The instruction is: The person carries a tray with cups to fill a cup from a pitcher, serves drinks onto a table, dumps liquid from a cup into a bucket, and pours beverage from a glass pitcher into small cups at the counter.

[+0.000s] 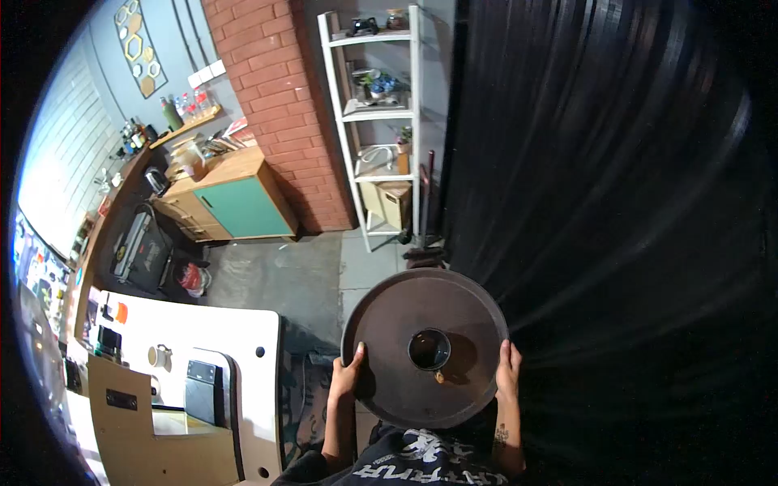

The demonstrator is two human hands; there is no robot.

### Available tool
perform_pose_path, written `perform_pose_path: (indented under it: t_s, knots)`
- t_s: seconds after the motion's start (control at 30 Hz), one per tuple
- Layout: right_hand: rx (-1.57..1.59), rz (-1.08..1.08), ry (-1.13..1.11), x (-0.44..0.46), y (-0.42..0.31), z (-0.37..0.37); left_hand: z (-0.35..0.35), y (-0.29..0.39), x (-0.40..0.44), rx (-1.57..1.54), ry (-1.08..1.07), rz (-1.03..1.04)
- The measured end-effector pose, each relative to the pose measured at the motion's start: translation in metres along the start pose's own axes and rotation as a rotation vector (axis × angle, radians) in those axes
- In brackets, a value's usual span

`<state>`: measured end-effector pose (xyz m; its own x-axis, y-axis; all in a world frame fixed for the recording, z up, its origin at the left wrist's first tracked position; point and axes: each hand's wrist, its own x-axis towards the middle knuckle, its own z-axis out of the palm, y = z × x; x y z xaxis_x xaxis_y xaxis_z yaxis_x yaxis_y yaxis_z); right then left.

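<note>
A large round dark brown tray (pixel 389 324) is held in front of my body, over the floor. My left hand (pixel 347 374) grips its left rim, thumb on top. On the opposite side my right hand (pixel 508 371) is closed on the right rim. Near the tray's middle stands a dark cup (pixel 429 350), seen from above. What looks like its small tan handle sticks out toward me. The inside of the cup is dark, so I cannot tell what it holds. Most of the fingers of both hands are hidden under the tray.
To my left is a white table (pixel 255 340) with a mug (pixel 159 355) and a black scale (pixel 204 393). Ahead stand a white ladder shelf (pixel 377 115), a brick pillar (pixel 267 89) and a cabinet with a green door (pixel 243 206). A black curtain (pixel 616 202) hangs close on my right.
</note>
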<state>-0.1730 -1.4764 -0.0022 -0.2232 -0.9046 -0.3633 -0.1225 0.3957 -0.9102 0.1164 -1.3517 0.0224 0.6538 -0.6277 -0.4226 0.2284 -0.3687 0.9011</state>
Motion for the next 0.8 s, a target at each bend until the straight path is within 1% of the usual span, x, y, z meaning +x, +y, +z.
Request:
perform_pose_path:
  t_s: [0.03,0.1,0.13,0.23,0.33,0.43,0.47,0.5,0.57,0.6,0.63,0.7,0.73,0.8]
  knots:
    - [0.005,-0.015,-0.033,0.014,-0.007,0.013,0.001,-0.006,0.018,-0.054,-0.009,0.005]
    - [0.014,-0.045,-0.095,0.041,-0.023,0.04,0.008,0.009,0.041,-0.163,-0.015,0.026]
    - [0.015,-0.057,-0.117,0.053,-0.031,0.054,0.011,0.02,0.05,-0.148,0.026,-0.016]
    - [-0.002,-0.08,-0.172,0.097,-0.06,0.099,0.021,0.052,0.093,-0.179,0.049,-0.061]
    - [-0.028,-0.093,-0.228,0.14,-0.092,0.148,0.026,0.062,0.15,-0.199,0.071,-0.054]
    - [-0.075,-0.086,-0.285,0.175,-0.132,0.2,0.029,0.09,0.199,-0.239,0.131,-0.09]
    - [-0.092,-0.09,-0.302,0.187,-0.144,0.219,0.031,0.108,0.208,-0.233,0.178,-0.137]
    - [-0.11,-0.081,-0.329,0.195,-0.156,0.237,0.032,0.122,0.218,-0.262,0.211,-0.138]
    - [-0.158,-0.13,-0.41,0.219,-0.169,0.276,0.027,0.141,0.229,-0.286,0.351,-0.13]
    - [-0.183,-0.155,-0.459,0.228,-0.176,0.295,0.019,0.155,0.231,-0.281,0.329,-0.236]
    - [-0.21,-0.174,-0.512,0.236,-0.18,0.317,0.013,0.152,0.237,-0.316,0.38,-0.249]
    - [-0.27,-0.196,-0.615,0.249,-0.184,0.359,0.001,0.143,0.257,-0.426,0.423,-0.162]
    - [-0.303,-0.204,-0.666,0.254,-0.184,0.38,-0.008,0.138,0.265,-0.452,0.467,-0.16]
    - [-0.353,-0.218,-0.763,0.26,-0.181,0.423,-0.025,0.129,0.277,-0.412,0.512,-0.197]
